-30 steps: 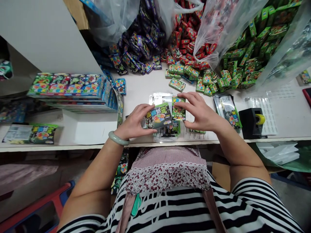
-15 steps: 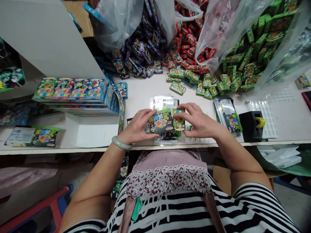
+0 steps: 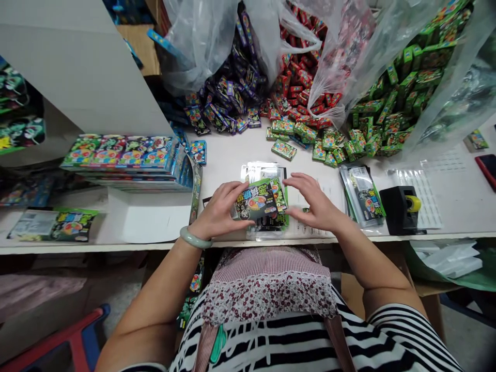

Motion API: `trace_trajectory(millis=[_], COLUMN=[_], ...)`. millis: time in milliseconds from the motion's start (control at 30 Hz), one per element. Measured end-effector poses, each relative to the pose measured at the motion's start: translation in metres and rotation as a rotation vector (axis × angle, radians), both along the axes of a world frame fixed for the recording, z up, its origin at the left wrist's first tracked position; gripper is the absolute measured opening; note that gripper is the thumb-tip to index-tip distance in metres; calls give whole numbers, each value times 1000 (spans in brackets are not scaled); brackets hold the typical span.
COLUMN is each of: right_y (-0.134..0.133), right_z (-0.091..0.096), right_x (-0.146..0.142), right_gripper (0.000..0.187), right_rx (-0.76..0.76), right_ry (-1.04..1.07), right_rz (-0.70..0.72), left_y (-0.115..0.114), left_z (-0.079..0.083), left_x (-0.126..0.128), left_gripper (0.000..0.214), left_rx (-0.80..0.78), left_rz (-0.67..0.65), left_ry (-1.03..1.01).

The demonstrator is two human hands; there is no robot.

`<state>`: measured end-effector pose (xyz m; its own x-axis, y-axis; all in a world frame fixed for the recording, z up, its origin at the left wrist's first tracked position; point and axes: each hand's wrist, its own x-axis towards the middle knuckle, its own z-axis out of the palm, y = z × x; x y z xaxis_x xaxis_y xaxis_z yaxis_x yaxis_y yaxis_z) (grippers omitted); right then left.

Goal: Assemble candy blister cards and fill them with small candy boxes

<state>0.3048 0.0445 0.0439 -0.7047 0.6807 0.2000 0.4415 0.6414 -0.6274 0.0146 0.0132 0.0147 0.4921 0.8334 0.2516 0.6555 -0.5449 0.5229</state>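
My left hand (image 3: 225, 209), with a pale green bangle at its wrist, is closed on a black and green printed packet (image 3: 258, 201). A small green candy box (image 3: 278, 194) sits tilted at the packet's right end, partly covered by it; whether it is inside the packet I cannot tell. My right hand (image 3: 310, 201) is open just right of the box, fingers and thumb spread around its end. Beneath both hands lies a stack of clear-windowed packets (image 3: 267, 235) at the table's front edge.
Purple boxes (image 3: 220, 113), red boxes (image 3: 298, 88) and green boxes (image 3: 387, 113) spill from plastic bags at the back. Left are stacked multi-coloured boxes (image 3: 124, 155) and a white tray (image 3: 151, 222). Right are more packets (image 3: 364, 194), a tape dispenser (image 3: 399, 209) and a phone (image 3: 487, 170).
My right hand has let go of the small green box and drawn slightly right. The box has tilted and sits closer against the packet in my left hand. The whole view has shifted a little.
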Motion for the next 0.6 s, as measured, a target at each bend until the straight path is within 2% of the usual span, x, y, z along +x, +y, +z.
trace_trajectory(millis=[133,233,300,333,467,533,600], right_y=[-10,19,62,89,208,258,299], right_z=[-12,-22,-29,-32,-33,-28,-22], right_x=[-15,-16,-14,-14,-25,-36,-44], right_gripper=[48,38,32,29,29,41,60], right_rx=[-52,-65,-34,-11,75,95,86], right_ry=[14,174,239,202,-134,-233,-281], right_rz=[-76,-273,-417,-440,-518,-512,-596], left_y=[2,3,2,2,-2,-3,-3], left_z=[-6,-10,-12,-13,-13,-12,-12], left_x=[4,3,-1,-3,-10,-15,-20], left_gripper=[95,96,94,93,91,90,89], left_rx=[3,-5,-15,-19,-27,-30,-36], left_rz=[-11,55,100,111,129,149,172], left_ry=[-2,-10,2,8,18,23,30])
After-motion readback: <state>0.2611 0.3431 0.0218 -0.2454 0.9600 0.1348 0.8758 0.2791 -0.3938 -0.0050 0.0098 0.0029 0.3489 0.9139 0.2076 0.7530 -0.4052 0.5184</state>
